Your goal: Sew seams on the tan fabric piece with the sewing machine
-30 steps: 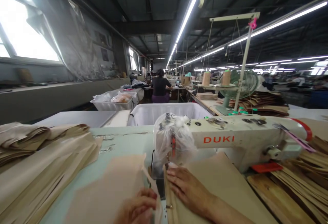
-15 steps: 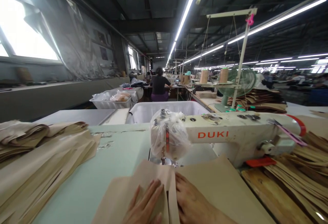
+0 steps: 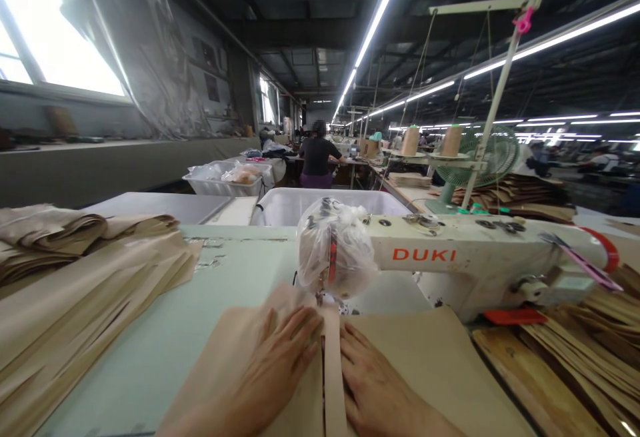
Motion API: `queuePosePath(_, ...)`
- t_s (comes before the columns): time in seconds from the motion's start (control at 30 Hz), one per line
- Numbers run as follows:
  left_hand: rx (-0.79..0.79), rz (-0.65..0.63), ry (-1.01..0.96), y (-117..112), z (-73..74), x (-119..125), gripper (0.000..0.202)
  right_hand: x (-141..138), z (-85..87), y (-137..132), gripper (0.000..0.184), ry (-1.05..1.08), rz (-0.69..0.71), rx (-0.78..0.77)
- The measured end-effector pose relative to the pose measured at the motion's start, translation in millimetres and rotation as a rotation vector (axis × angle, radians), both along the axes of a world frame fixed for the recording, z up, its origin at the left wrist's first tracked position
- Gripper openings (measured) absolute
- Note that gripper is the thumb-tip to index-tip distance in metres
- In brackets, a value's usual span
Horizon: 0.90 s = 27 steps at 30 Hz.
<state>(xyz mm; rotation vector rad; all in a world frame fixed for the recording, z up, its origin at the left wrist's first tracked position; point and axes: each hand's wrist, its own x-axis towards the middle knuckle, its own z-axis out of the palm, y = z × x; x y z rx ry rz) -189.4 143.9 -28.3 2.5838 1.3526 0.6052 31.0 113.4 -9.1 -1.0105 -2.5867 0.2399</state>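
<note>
My left hand lies flat with fingers stretched on a beige fabric piece, fingertips near the needle. Beside it, my right hand also rests flat and open on the same fabric, a folded seam strip running between the two hands. Just beyond them stands a white DUKI sewing machine, its head wrapped in a clear plastic bag. The needle itself is hidden behind the bag.
Stacks of beige fabric lie on the left of the pale green table; more stacked pieces lie on the right. White bins stand behind the machine. A person sits at a far station. Thread cones and a fan stand at the right.
My left hand went from curled on the fabric edge to flat on the fabric. Both hands have slid the fabric forward toward the needle.
</note>
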Motion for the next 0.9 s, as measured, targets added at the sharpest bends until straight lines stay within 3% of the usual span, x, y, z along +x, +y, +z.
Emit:
queuePosePath(0.1, 0.083, 0.041, -0.042, 22, 9.6, 1, 0.028, -1, 1.8, 5, 0.051, 0.028, -0.017, 0.019)
queuePosePath(0.17, 0.080, 0.045, -0.054, 25, 14.4, -1, 0.025, -1, 3.8, 7, 0.053, 0.030, -0.016, 0.022)
queuePosePath(0.47, -0.050, -0.019, -0.056, -1, -0.2, -7, 0.041, 2, -4.9, 11, 0.048, 0.012, -0.013, 0.014)
queuePosePath(0.9, -0.035, -0.045, -0.044, -18, 1.3, -5, 0.041, 1, -9.0, 13, 0.045, 0.023, -0.001, 0.018)
